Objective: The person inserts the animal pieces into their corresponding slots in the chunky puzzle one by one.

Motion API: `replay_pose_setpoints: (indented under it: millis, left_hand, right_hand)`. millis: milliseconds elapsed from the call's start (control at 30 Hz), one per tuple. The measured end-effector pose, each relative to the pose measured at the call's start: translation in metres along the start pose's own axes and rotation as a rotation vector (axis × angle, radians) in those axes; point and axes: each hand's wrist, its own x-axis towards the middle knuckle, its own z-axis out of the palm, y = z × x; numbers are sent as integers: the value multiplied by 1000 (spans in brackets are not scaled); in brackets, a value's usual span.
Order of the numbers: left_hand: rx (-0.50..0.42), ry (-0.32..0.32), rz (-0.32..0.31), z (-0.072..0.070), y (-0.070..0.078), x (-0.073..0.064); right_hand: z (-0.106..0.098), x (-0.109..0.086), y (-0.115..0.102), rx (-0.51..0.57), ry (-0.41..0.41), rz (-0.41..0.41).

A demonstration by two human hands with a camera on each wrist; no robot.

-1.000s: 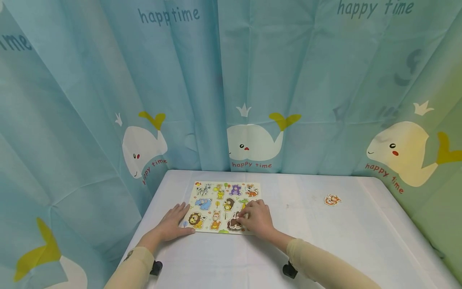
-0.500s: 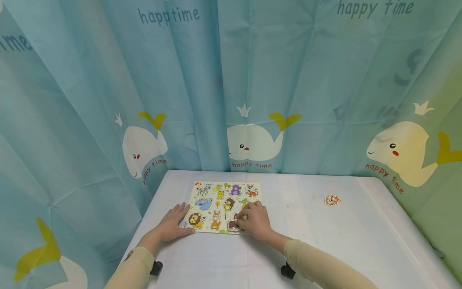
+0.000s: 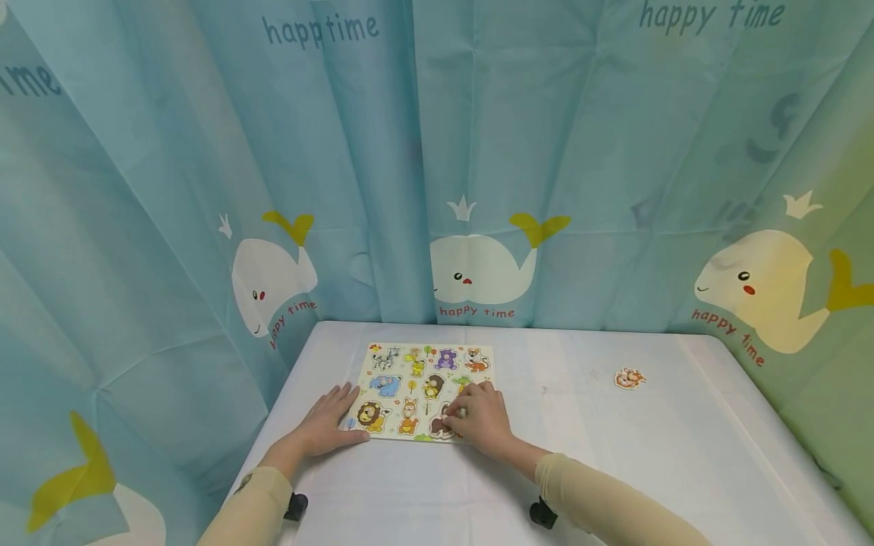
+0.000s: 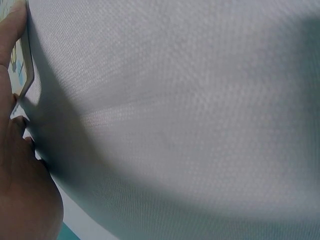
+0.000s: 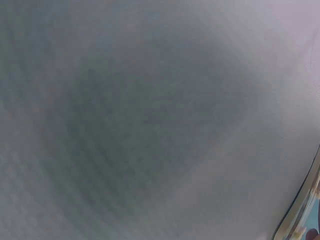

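Observation:
A cream puzzle board (image 3: 394, 436) with animal pieces lies on the table. My left hand (image 3: 324, 421) rests flat at its left edge, fingers straight and thumb on the front left corner. In the left wrist view, only part of that hand (image 4: 30, 195) shows beside the board's corner. At the front right of the board, my right hand (image 3: 483, 417) pinches a dark brown animal puzzle piece (image 3: 439, 428) with a white outline. That hand covers part of the piece and the board's right side. The right wrist view catches just the board's edge (image 5: 295, 212) and a fingertip.
Farther right on the white table (image 3: 580, 455) lies a loose orange-brown animal piece (image 3: 630, 378). Lion (image 3: 371, 415), kangaroo (image 3: 408, 417), hedgehog (image 3: 432, 386) and several other animals show on the board. A blue curtain (image 3: 382, 152) with whales hangs behind the table.
My right hand has shifted slightly left with the brown puzzle piece, which now sits lower against the board. The left hand has stayed still.

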Motion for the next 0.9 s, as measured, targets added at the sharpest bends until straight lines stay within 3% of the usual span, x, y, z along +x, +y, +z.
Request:
replay_pose_setpoints:
  millis: [900]
  left_hand:
    - [1,-2,3,0,2,0]
  right_hand:
    - [4,2,-1,-11,1,12]
